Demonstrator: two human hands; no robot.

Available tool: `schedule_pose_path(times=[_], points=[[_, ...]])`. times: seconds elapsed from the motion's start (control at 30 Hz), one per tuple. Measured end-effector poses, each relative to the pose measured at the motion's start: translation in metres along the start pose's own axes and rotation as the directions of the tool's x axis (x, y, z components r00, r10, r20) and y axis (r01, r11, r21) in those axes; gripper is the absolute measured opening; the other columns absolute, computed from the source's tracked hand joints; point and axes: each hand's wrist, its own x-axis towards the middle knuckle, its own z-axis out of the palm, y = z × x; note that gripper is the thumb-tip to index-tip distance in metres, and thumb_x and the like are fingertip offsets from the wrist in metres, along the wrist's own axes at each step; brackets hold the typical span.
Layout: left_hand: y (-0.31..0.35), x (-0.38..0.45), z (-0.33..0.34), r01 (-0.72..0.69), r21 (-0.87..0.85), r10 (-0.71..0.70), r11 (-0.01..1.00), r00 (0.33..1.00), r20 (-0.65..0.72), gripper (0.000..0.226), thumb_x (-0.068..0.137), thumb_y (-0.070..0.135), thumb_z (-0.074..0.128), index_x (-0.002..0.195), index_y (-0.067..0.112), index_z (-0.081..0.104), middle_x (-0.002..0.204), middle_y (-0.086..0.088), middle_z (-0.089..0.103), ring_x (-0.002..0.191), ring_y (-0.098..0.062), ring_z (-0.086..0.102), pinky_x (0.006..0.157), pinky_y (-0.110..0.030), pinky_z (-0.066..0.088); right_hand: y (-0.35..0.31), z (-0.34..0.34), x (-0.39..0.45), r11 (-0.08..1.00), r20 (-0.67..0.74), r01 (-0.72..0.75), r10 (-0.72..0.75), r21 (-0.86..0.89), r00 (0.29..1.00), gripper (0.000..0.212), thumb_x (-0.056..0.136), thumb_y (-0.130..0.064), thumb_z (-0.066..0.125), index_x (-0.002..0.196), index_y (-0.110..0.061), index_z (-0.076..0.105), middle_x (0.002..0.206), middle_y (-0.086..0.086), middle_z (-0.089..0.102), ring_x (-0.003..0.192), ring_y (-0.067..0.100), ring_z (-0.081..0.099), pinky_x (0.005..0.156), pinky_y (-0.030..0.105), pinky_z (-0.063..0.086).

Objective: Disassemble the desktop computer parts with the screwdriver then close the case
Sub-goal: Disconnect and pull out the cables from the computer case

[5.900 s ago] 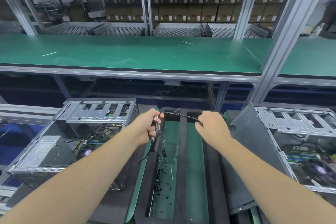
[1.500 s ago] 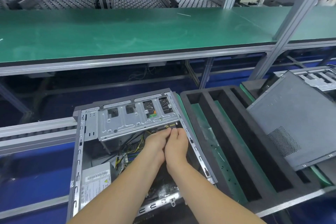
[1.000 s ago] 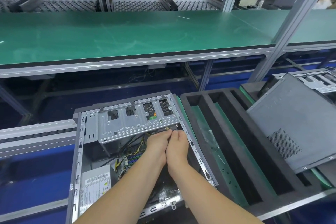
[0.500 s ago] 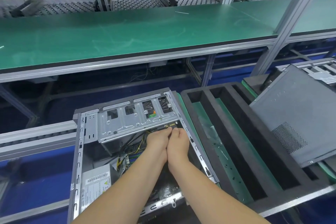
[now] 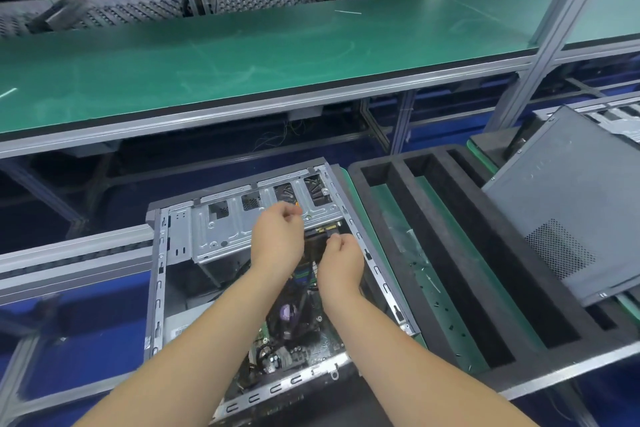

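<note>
Case [image 5: 159,288] open, board and cables inside; left hand [image 5: 277,239] curled, empty; right hand [image 5: 341,258] grip unclear.

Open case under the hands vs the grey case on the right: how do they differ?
The open case lies flat, side off, with drive cage, cables and motherboard exposed; both hands, the left hand and right hand, work over it. The grey case is tilted, shows a solid panel with a mesh vent, and is untouched. Both are grey metal.
</note>
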Motion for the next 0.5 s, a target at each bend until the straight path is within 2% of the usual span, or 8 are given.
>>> schedule_pose_path(times=[0.07,0.13,0.2,0.27,0.33,0.4,0.43,0.5], points=[[-0.001,0.004,-0.005,-0.075,0.191,0.067,0.979,0.997,0.048,0.023,0.097,0.015,0.046,0.101,0.026,0.066,0.077,0.008,0.066,0.053,-0.007,0.059,0.051,-0.024,0.042,0.0,0.0,-0.001,1.0,-0.011,-0.008,0.008,-0.004,1.0,0.038,0.107,-0.02,0.04,0.069,-0.017,0.043,0.064,-0.001,0.046,0.057,0.015,0.038,0.051,0.031,0.026],[-0.004,0.006,-0.01,-0.154,0.365,0.126,0.918,0.987,0.1,0.021,0.098,0.014,0.046,0.101,0.021,0.066,0.088,0.0,0.068,0.068,-0.017,0.064,0.06,-0.031,0.052,-0.001,0.002,-0.002,1.0,-0.026,-0.022,0.022,0.011,0.999,0.039,0.106,-0.022,0.043,0.067,-0.016,0.04,0.061,-0.001,0.042,0.055,0.016,0.035,0.05,0.031,0.025],[-0.005,0.009,-0.015,-0.247,0.468,0.2,0.849,0.969,0.148,0.022,0.099,0.012,0.047,0.105,0.017,0.068,0.102,-0.006,0.067,0.08,-0.023,0.063,0.074,-0.038,0.057,-0.003,0.004,-0.001,0.999,-0.038,-0.035,0.037,0.035,0.999,0.041,0.105,-0.026,0.047,0.067,-0.015,0.04,0.059,-0.002,0.04,0.053,0.016,0.034,0.049,0.031,0.026],[-0.006,0.014,-0.02,-0.329,0.526,0.254,0.785,0.944,0.211,0.024,0.099,0.012,0.05,0.117,0.015,0.067,0.115,-0.008,0.061,0.088,-0.027,0.063,0.081,-0.041,0.056,-0.002,0.006,-0.001,0.998,-0.045,-0.035,0.037,0.043,0.998,0.042,0.106,-0.027,0.049,0.066,-0.015,0.039,0.058,-0.002,0.038,0.053,0.016,0.033,0.049,0.031,0.026],[-0.007,0.017,-0.023,-0.413,0.589,0.294,0.694,0.91,0.292,0.03,0.098,0.013,0.052,0.127,0.018,0.06,0.124,-0.006,0.053,0.088,-0.029,0.064,0.077,-0.043,0.057,-0.001,0.007,0.0,0.998,-0.052,-0.024,0.027,0.058,0.998,0.042,0.107,-0.026,0.048,0.068,-0.014,0.041,0.06,-0.001,0.039,0.053,0.016,0.033,0.049,0.032,0.026],[-0.011,0.02,-0.023,-0.508,0.66,0.336,0.553,0.861,0.381,0.035,0.1,0.019,0.053,0.135,0.024,0.052,0.138,0.0,0.044,0.089,-0.03,0.065,0.069,-0.041,0.057,0.001,0.008,-0.001,0.997,-0.061,-0.02,0.025,0.08,0.998,0.04,0.108,-0.027,0.047,0.071,-0.012,0.044,0.062,0.001,0.042,0.055,0.016,0.036,0.051,0.032,0.029],[-0.013,0.021,-0.022,-0.545,0.678,0.336,0.493,0.838,0.429,0.038,0.102,0.022,0.052,0.139,0.028,0.046,0.148,0.004,0.037,0.095,-0.03,0.066,0.067,-0.039,0.055,0.002,0.008,-0.001,0.996,-0.066,-0.019,0.025,0.091,0.998,0.04,0.108,-0.027,0.047,0.071,-0.012,0.045,0.062,0.001,0.043,0.056,0.016,0.036,0.052,0.032,0.03],[-0.018,0.023,-0.02,-0.584,0.683,0.297,0.438,0.812,0.503,0.043,0.106,0.026,0.046,0.148,0.034,0.036,0.164,0.015,0.023,0.112,-0.029,0.065,0.071,-0.038,0.054,0.004,0.01,0.0,0.994,-0.073,-0.015,0.023,0.107,0.997,0.04,0.108,-0.028,0.047,0.072,-0.011,0.045,0.063,0.002,0.044,0.057,0.017,0.037,0.054,0.033,0.031]])
